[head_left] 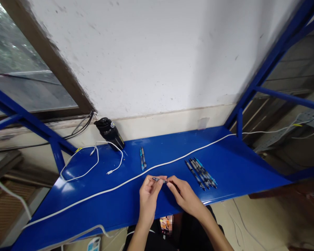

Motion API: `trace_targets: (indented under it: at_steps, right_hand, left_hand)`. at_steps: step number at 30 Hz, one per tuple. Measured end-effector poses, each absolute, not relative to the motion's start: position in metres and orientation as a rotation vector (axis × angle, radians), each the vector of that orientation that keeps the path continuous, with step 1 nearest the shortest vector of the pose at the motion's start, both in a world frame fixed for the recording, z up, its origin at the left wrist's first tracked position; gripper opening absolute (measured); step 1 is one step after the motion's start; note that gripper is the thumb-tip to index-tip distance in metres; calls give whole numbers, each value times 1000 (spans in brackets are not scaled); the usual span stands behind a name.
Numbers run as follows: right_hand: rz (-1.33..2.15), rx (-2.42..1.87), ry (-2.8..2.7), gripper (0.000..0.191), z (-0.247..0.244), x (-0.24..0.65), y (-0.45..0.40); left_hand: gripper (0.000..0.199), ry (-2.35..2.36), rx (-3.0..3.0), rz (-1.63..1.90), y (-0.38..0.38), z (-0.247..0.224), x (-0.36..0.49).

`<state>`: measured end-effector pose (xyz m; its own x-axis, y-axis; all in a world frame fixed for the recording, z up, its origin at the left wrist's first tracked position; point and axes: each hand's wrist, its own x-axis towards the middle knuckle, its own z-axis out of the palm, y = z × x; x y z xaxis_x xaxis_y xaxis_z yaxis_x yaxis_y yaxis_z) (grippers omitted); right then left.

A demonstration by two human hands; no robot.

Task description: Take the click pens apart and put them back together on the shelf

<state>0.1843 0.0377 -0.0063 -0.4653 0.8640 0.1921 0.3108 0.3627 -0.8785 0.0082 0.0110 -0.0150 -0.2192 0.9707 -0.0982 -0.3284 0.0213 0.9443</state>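
Fingers of the left hand (149,195) and right hand (184,197) grip a dark pen (159,180)

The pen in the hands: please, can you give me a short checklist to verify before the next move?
Pen held by left hand and right hand: ok.
Pen tip: cannot tell, fingers cover that end.
White cable clear of the hands: cannot tell, very close.
Row of pens on the blue shelf, apart from the hands: ok.
Black bottle upright: not ok, it leans.
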Motion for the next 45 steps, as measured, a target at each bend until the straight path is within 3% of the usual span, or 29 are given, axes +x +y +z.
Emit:
trace_targets:
  at_steps: [5,15,24,45]
  right_hand:
    - [1068,-1002,-1937,38,-5,184,39]
    - [996,-1027,-1894,19,-14,186,39]
    - [801,-1030,-1950,38,-15,188,37]
    - [743,-1031,-1935,42,-22,188,37]
  left_hand:
    - [53,1096,763,1410,10,-16,7]
    - [32,1168,768,1573,15,-23,6]
    - [42,1085,548,1694,16,-19,8]
    - [45,1050,494,1757,16,-21,6]
